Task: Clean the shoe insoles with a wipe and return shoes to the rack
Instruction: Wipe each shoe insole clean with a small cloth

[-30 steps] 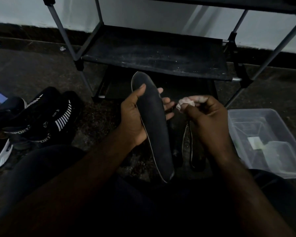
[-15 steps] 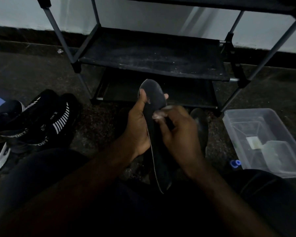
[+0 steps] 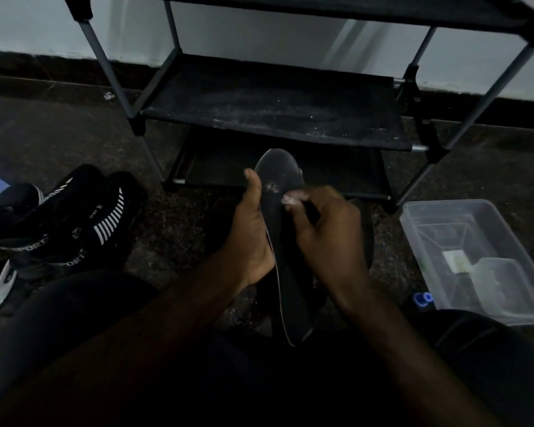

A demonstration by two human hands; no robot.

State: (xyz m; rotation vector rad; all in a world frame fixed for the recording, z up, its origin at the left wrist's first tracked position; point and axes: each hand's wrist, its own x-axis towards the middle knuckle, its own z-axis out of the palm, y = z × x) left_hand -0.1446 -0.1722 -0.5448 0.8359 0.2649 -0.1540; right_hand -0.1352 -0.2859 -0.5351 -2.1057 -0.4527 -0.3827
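Holds the dark insole (image 3: 292, 300) in the left hand (image 3: 250, 238), thumb on its left edge. Pinches the wipe (image 3: 292, 199) tight in the right hand (image 3: 327, 238), pressing it on the insole's far half. No longer off to the right.

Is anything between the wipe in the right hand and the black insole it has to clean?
Nothing visible. The right hand pinches the small white wipe directly against the upper part of the long black insole, which the left hand grips by its edge.
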